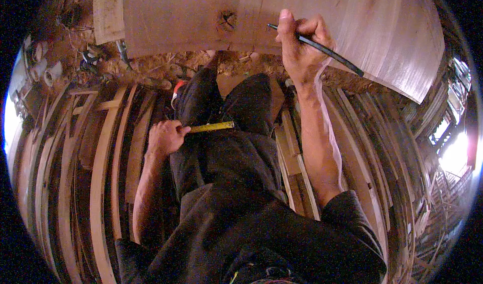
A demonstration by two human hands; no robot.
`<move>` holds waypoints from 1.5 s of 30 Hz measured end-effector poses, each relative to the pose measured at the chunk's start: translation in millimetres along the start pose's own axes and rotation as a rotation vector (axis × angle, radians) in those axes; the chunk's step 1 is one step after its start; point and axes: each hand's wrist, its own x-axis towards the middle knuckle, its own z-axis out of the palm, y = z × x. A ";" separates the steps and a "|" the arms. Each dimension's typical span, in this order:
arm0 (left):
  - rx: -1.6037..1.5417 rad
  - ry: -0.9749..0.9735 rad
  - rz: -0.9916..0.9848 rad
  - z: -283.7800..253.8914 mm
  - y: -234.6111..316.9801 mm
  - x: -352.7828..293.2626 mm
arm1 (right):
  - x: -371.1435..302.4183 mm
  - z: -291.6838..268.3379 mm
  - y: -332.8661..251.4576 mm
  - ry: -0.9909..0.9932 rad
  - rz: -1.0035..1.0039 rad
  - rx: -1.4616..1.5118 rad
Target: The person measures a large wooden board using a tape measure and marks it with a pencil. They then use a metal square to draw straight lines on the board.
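Wood plank (pixel 201 12), pencil (pixel 322 48) between fingers (pixel 302 30)

Right hand (pixel 301 50): grip closed on a dark pencil (pixel 322 48), tip on the far wide wooden plank (pixel 312 7).
Left hand (pixel 165 137): grip pinching a yellow tape measure blade (pixel 212 127).
Floor: stacked wooden slats (pixel 100 168).

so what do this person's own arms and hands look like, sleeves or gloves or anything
Both hands are bare: no gloves, rings or watch show on the left hand or the right hand. Both forearms are uncovered too. The dark, near-black sleeves of the top are pushed up to about the elbows, loose and creased.
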 end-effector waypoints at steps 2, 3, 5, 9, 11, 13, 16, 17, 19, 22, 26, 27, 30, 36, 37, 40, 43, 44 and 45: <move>0.009 -0.127 -0.045 -1.4 17.8 -1.0 | 2.0 7.0 4.2 0.036 -0.047 0.052; 0.038 -0.144 -0.061 0.4 23.1 0.5 | 3.4 7.3 5.5 0.030 -0.067 0.037; 0.039 -0.128 -0.060 0.0 26.8 1.3 | 3.5 3.7 4.6 -0.018 -0.096 -0.028; 0.014 -0.119 -0.076 2.2 27.3 0.1 | 3.2 -3.1 -5.1 -0.107 -0.084 -0.115; 0.008 -0.145 -0.086 1.3 28.2 0.6 | 3.1 -5.9 -3.2 -0.105 -0.083 -0.119; 0.007 -0.145 -0.089 4.7 26.7 0.8 | 3.1 -7.3 -0.2 -0.105 -0.114 -0.126; 0.013 -0.115 -0.082 10.7 23.0 1.2 | 2.2 -5.8 -0.6 -0.092 -0.137 -0.129; 0.013 -0.114 -0.083 10.3 23.4 0.9 | 1.8 -5.1 0.8 -0.093 -0.137 -0.112; 0.009 -0.121 -0.086 9.9 23.4 0.5 | 1.1 -4.0 3.1 -0.095 -0.133 -0.080; 0.003 -0.138 -0.092 10.6 21.8 0.6 | 0.4 -3.6 -0.4 -0.092 -0.147 -0.104; 0.010 -0.112 -0.073 13.5 20.4 -0.2 | -0.4 -0.2 4.1 -0.063 -0.104 -0.009; 0.012 -0.096 -0.062 15.1 19.6 -0.6 | -1.4 4.4 6.2 -0.025 -0.064 0.041; 0.007 -0.070 -0.025 17.2 17.4 -1.5 | -2.4 8.1 6.9 0.012 -0.052 0.066; 0.013 -0.091 -0.050 14.9 20.1 -2.0 | -2.0 5.5 3.8 -0.015 -0.035 0.045; 0.015 -0.104 -0.056 14.9 20.0 -1.4 | -2.0 5.1 3.7 -0.020 -0.025 0.044; 0.020 -0.124 -0.062 12.2 20.2 1.2 | 1.2 6.6 4.7 -0.011 -0.064 0.044; 0.019 -0.117 -0.058 12.3 19.5 2.4 | 3.2 -1.2 -2.2 -0.103 -0.136 -0.073; 0.017 -0.125 -0.062 12.4 19.3 3.0 | 3.2 -1.8 -2.6 -0.110 -0.158 -0.095; 0.017 -0.131 -0.067 12.1 19.4 3.6 | 3.6 -2.1 -2.5 -0.117 -0.180 -0.114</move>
